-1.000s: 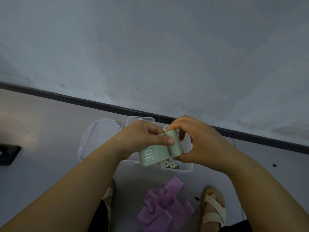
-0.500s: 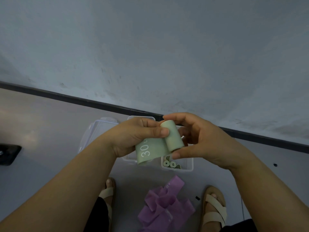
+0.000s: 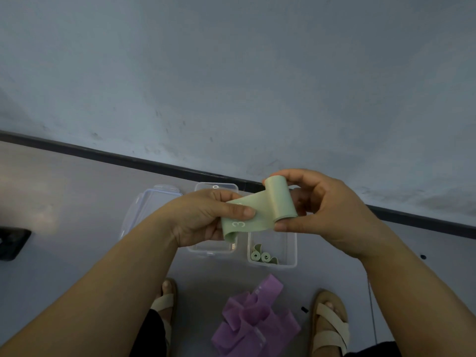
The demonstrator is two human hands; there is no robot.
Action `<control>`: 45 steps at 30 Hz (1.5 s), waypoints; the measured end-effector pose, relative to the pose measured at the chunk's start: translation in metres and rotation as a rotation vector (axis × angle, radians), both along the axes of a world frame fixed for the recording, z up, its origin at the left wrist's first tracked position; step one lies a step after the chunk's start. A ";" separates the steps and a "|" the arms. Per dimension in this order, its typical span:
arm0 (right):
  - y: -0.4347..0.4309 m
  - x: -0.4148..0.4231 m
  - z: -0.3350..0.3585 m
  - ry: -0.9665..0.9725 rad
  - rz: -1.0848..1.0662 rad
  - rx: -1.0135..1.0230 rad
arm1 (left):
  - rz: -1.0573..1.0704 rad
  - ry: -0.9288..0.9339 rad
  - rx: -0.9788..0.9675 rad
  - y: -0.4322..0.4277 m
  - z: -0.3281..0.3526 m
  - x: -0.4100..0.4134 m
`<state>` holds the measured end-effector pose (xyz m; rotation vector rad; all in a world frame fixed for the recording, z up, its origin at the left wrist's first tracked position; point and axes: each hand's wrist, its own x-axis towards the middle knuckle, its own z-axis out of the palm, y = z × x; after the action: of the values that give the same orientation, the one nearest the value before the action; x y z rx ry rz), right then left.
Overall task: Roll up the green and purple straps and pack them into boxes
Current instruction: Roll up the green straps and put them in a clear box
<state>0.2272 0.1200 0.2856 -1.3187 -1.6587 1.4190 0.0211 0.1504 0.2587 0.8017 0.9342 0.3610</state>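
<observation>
Rolling is coming along nicely compared with a second ago: the wound part of the pale green flat elastic strap (image 3: 279,199) is looking fatter now, and it's sitting higher and further to the right than it was. The printed number on the loose tail (image 3: 239,228) was reading "30" before; now only the "3" is showing, so I'm guessing more length is getting taken up and this one is close to done.

The right hand (image 3: 322,210) is gripping the roll, thumb under its near end and fingers curling over the far end. The left hand (image 3: 203,217) is pinching the flat tail under its thumb and keeping it taut between the two hands.

All of this is hanging in the air right above the small clear plastic box (image 3: 292,251) on the floor, which is already holding a couple of rolled green straps (image 3: 260,256). The heap of loose purple straps (image 3: 255,323) is lying nearer, between the sandalled feet, untouched, so plenty of the job is still waiting.
</observation>
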 end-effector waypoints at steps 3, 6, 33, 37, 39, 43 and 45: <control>0.000 0.000 0.000 -0.029 -0.014 0.025 | 0.113 0.040 -0.041 0.000 -0.001 0.004; 0.000 -0.001 -0.001 -0.042 -0.031 0.046 | 0.174 0.041 -0.069 0.000 -0.002 0.006; 0.003 -0.006 -0.010 -0.440 0.066 0.335 | 0.430 -0.038 0.023 -0.006 -0.002 0.020; 0.003 -0.009 -0.016 -0.529 0.063 0.392 | 0.456 -0.018 0.026 -0.008 -0.001 0.021; 0.003 -0.011 -0.018 -0.555 0.053 0.412 | 0.463 0.021 0.062 -0.010 -0.001 0.022; 0.001 -0.015 -0.024 -0.621 0.030 0.471 | 0.478 0.144 0.192 -0.014 -0.005 0.026; 0.000 -0.016 -0.027 -0.632 0.007 0.502 | 0.475 0.196 0.256 -0.017 -0.005 0.028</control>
<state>0.2109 0.1198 0.2588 -1.5284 -2.2231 0.5222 0.0495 0.1334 0.2534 0.8525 1.2811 0.8400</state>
